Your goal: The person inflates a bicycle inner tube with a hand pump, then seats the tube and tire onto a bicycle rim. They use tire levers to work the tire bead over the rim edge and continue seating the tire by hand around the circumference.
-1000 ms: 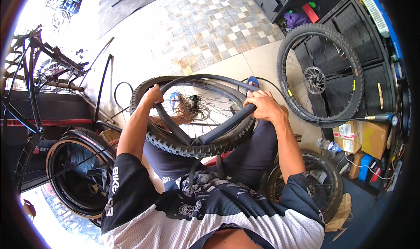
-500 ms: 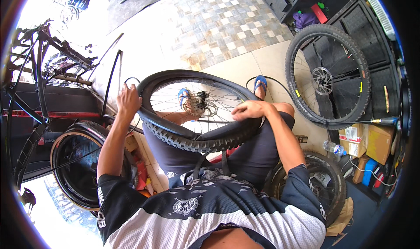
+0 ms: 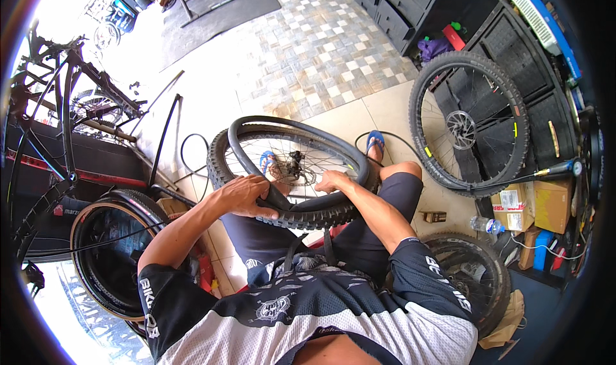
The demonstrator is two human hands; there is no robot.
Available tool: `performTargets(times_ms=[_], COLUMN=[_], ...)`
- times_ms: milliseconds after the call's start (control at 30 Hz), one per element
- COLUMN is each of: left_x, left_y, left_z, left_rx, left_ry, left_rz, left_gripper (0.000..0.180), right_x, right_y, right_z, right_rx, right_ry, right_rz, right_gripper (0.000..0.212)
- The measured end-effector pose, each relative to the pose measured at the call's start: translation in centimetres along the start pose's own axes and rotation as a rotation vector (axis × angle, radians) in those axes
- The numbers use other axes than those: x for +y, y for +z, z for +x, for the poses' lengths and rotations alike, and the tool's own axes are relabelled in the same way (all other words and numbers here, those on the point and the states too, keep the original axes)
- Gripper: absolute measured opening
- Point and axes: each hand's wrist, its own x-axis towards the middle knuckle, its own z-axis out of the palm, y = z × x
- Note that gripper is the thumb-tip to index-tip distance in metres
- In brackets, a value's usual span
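A bicycle wheel with a knobby black tyre (image 3: 220,163) rests across my lap, its spokes and disc brake rotor showing in the middle. A smooth black inner tube (image 3: 239,148) lies looped over it, inside the tyre's outer edge on most sides. My left hand (image 3: 242,195) is wrapped over the tube at the near left, thumb lying toward the tyre's knobs. My right hand (image 3: 331,181) reaches across the tube at the near right, its fingers curled above the spokes. Whatever those fingers pinch, if anything, is hidden.
Another wheel (image 3: 518,134) leans against dark cabinets at the right, above a floor pump's hose and gauge (image 3: 571,168). Boxes (image 3: 553,206), a plastic bottle (image 3: 486,225) and a lying tyre (image 3: 491,269) sit at right. Tyres (image 3: 80,249) and a bike frame (image 3: 67,130) stand left.
My left hand has moved from the wheel's far left edge to its near left, onto the tube. My right hand has shifted inward and nearer. The tube has slid nearer, baring the far-left tyre.
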Motion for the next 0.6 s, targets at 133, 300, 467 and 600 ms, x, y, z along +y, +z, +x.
performTargets(times_ms=[133, 300, 467, 600], left_x=[-1.0, -2.2, 0.4, 4.1], left_y=[0.9, 0.4, 1.5, 2.7], left_z=[-1.0, -1.8, -0.7, 0.3], left_rx=[0.077, 0.363, 0.591, 0.69], left_ry=[0.021, 0.057, 0.243, 0.42], left_rz=[0.163, 0.014, 0.053, 0.149], left_gripper=[0.094, 0.097, 0.083, 0.077], right_x=[-0.6, -2.9, -1.0, 1.3], right_y=[-1.4, -7.4, -13.2, -13.3], right_z=[0.1, 0.2, -8.7, -16.3], right_rx=[0.046, 0.243, 0.457, 0.6], right_ry=[-0.184, 0.064, 0.04, 0.078], right_rz=[0.065, 0.037, -0.035, 0.008], right_gripper=[0.052, 0.066, 0.049, 0.037])
